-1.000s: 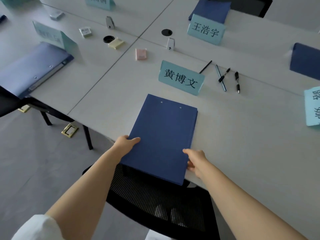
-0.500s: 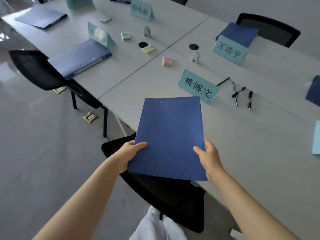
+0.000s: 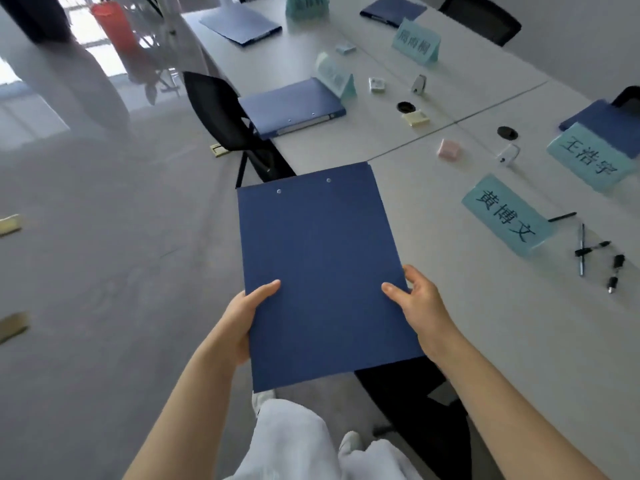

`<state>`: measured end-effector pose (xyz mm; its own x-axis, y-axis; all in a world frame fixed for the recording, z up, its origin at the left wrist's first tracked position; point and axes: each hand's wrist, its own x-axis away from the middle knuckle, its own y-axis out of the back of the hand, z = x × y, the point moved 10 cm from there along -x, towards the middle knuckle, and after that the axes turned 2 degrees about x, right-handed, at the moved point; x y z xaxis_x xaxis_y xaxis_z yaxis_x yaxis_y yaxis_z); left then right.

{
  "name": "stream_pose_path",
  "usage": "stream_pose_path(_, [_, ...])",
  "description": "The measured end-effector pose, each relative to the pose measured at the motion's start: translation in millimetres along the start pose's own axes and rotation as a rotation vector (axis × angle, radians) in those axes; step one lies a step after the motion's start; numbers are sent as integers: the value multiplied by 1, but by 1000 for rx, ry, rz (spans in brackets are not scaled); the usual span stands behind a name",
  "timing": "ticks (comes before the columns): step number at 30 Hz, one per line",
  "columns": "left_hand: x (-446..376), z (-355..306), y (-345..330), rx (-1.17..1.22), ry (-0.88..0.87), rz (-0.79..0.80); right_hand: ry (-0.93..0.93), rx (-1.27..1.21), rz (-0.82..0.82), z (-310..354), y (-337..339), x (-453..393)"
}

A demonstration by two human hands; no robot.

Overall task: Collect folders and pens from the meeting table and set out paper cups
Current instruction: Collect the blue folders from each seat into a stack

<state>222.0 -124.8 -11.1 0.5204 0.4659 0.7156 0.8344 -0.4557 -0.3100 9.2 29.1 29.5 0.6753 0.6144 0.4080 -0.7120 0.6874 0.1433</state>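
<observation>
A person held a dark blue folder (image 3: 322, 271) clear of the bench (image 3: 485, 323), over its near edge; the left hand (image 3: 242, 318) closed its grip on the folder's left edge, thumb on top; the right hand (image 3: 420, 304) clasped the right edge likewise; three pens (image 3: 588, 251) lay on the bench just beyond a teal name card (image 3: 505, 214); another folder (image 3: 294, 107) rested farther along.

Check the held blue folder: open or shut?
Shut. The blue folder shows one flat closed cover, held by left hand and right hand.
</observation>
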Motion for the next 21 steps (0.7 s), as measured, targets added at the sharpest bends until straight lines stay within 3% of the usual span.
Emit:
stream_pose_path(10, [-16,-142,165,51,-134,-150,-58,10,75,66,-205,-78])
stream_pose_path(18, [-57,-226,221,86,-162,-183,-145,40,124,102,-287,-150])
stream_pose_path(21, [-85,-256,229,94,-157,-197,-160,39,50,111,-296,-195])
